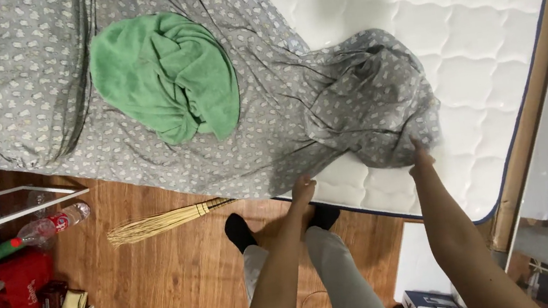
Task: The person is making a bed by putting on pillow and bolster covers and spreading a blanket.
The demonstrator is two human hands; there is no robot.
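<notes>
Grey patterned sheet gripped at mattress edge by both hands.

Nearest: left hand [303, 190] is closed on the grey sheet [271, 133] hem at the mattress [482, 31] edge; right hand [421, 157] is pinched on the bunched sheet corner, w/ bare white quilting beside it. A straw broom [157, 224] is seen on the wood floor [165, 286] just below the bed. Further up, a green towel [167, 76] is laid on the sheet.
</notes>
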